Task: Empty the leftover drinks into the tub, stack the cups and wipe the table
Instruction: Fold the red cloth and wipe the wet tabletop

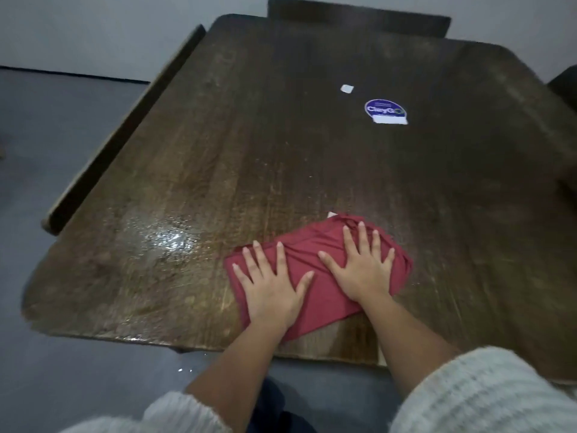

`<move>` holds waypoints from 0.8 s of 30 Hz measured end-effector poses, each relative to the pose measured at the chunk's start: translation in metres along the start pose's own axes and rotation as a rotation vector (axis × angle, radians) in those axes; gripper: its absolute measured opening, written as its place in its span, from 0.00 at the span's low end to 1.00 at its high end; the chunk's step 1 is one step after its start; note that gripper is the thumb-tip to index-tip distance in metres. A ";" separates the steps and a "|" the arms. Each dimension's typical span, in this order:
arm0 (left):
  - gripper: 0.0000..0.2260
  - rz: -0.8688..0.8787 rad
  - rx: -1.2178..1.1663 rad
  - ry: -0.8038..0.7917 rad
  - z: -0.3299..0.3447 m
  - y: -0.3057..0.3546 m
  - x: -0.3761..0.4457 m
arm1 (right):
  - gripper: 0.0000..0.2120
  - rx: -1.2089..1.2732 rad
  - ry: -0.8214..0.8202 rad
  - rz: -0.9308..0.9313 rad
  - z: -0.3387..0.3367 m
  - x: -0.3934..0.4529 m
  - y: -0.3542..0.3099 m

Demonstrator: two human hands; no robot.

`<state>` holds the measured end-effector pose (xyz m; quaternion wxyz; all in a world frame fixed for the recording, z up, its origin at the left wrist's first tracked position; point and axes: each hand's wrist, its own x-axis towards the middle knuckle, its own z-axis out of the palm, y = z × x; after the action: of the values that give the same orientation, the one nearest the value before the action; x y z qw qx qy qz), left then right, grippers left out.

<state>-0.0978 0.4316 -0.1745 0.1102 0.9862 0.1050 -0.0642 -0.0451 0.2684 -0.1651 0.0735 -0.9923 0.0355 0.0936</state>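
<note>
A folded red cloth point(315, 295) lies flat on the dark wooden table point(281, 135) near its front edge. My left hand point(270, 287) presses down on the cloth's left half with fingers spread and straight. My right hand point(362, 268) presses on the right half the same way. A wet, shiny patch point(168, 240) glistens on the table to the left of the cloth. No cups or tub are in view.
A round blue sticker point(385, 110) and a small white square point(346, 88) sit on the table's far right part. A bench point(125, 126) runs along the left side, a chair back point(359, 17) stands at the far end. A few drops point(184, 368) lie on the grey floor.
</note>
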 end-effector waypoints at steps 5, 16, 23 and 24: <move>0.43 0.318 0.063 -0.087 0.009 0.066 0.012 | 0.41 0.045 0.000 0.308 -0.006 -0.025 0.079; 0.41 0.455 0.107 -0.130 0.011 0.053 -0.004 | 0.43 0.023 -0.044 0.371 0.007 -0.072 0.069; 0.38 0.301 0.067 -0.066 -0.003 0.004 0.026 | 0.45 0.030 -0.065 0.262 0.003 -0.030 0.021; 0.38 0.273 0.060 -0.051 -0.006 -0.004 0.031 | 0.46 0.020 -0.066 0.237 0.003 -0.024 0.011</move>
<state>-0.0678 0.4432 -0.1740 0.0911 0.9922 -0.0351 -0.0769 -0.0698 0.2589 -0.1648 0.0730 -0.9768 0.1508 0.1337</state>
